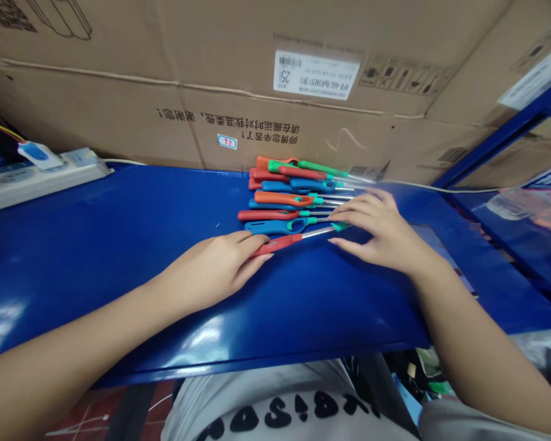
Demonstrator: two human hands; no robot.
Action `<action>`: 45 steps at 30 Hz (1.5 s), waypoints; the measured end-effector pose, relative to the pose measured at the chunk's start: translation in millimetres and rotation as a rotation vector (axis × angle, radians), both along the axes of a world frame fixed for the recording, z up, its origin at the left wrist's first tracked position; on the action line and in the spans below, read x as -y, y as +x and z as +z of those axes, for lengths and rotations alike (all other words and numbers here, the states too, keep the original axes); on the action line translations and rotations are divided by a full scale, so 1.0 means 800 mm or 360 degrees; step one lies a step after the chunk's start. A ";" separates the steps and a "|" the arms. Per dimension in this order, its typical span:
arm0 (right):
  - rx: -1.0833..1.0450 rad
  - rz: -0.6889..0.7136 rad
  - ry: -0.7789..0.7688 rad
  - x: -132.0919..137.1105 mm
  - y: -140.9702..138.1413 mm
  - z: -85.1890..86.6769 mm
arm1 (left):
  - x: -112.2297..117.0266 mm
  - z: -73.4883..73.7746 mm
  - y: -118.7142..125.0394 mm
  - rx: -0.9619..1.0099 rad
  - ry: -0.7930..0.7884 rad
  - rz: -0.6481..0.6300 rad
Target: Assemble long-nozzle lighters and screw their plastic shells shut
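Observation:
My left hand (218, 263) pinches the handle end of a red long-neck lighter (282, 244) at the near side of a pile. Its metal neck points right, with a green piece (340, 226) at the tip. My right hand (383, 229) is over the tips of the lighters, thumb and fingers apart; whether its fingertips touch any neck I cannot tell. Beyond lie several more lighters, side by side and partly stacked: a blue one (270, 227), an orange one (280, 198), a green one (321, 168) and others, necks all to the right.
The lighters lie on a blue table (165, 226). A large cardboard box (133, 116) stands along its back edge. At the left is a white power strip (41, 180) with a plug. A flat dark-framed sheet (441, 248) lies partly behind my right wrist. Blue metal rack bars (496, 131) rise at the right.

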State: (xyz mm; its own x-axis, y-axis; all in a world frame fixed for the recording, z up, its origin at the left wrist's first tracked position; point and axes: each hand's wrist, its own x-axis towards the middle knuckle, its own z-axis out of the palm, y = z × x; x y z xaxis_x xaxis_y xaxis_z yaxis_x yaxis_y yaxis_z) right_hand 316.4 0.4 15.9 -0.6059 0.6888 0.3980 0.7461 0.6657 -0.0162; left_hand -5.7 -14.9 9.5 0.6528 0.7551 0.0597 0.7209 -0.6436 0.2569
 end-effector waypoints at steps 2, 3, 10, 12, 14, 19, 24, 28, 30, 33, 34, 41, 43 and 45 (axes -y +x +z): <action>-0.0023 -0.0015 -0.0033 -0.006 0.009 -0.004 | -0.004 0.001 -0.002 0.0012 -0.0016 0.0009; -0.0039 -0.0009 -0.0040 -0.008 0.010 -0.007 | -0.006 0.002 -0.002 0.0025 -0.0021 0.0012; -0.0159 0.0195 0.0033 -0.003 -0.016 -0.013 | -0.008 0.002 0.004 0.0412 -0.0394 0.0003; -0.0147 0.0308 0.0068 0.005 -0.029 -0.014 | -0.006 0.002 0.008 0.0562 -0.0762 0.0103; -0.0107 0.0424 0.0110 0.012 -0.040 -0.017 | -0.004 0.001 0.011 0.0693 -0.1185 0.0184; -0.0034 0.0573 0.0242 0.022 -0.054 -0.028 | -0.006 -0.001 0.011 0.0822 -0.1756 0.0236; -0.0033 0.0646 0.0294 0.023 -0.055 -0.032 | -0.003 -0.002 0.012 0.0806 -0.1683 0.0257; -0.0040 0.0642 0.0262 0.025 -0.056 -0.030 | 0.007 -0.001 0.018 0.0788 -0.1236 0.0222; -0.0051 0.0642 0.0258 0.026 -0.058 -0.030 | 0.011 -0.001 0.020 0.0784 -0.1053 0.0191; -0.0064 0.0659 0.0216 0.027 -0.060 -0.033 | 0.012 0.001 0.021 0.0756 -0.1059 0.0203; -0.0073 0.0665 0.0198 0.028 -0.061 -0.034 | 0.011 0.002 0.021 0.0748 -0.1134 0.0220; -0.0176 0.0711 0.0095 0.032 -0.065 -0.040 | 0.001 0.004 0.012 0.0782 -0.1908 0.0354; -0.0159 0.0704 0.0089 0.031 -0.065 -0.040 | -0.002 0.004 0.010 0.0759 -0.1903 0.0318; -0.0130 0.0667 0.0075 0.029 -0.066 -0.037 | -0.003 0.004 0.008 0.0706 -0.1690 0.0258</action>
State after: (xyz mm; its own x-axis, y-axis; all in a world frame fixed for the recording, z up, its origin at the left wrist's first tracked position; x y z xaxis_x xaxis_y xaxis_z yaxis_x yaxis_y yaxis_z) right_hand 263.6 -23.2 -14.0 -0.7944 0.3698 0.4818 0.4087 0.9123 -0.0264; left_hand 1.0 -12.7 12.4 0.6246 0.6351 -0.4544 0.4866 0.1386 0.8626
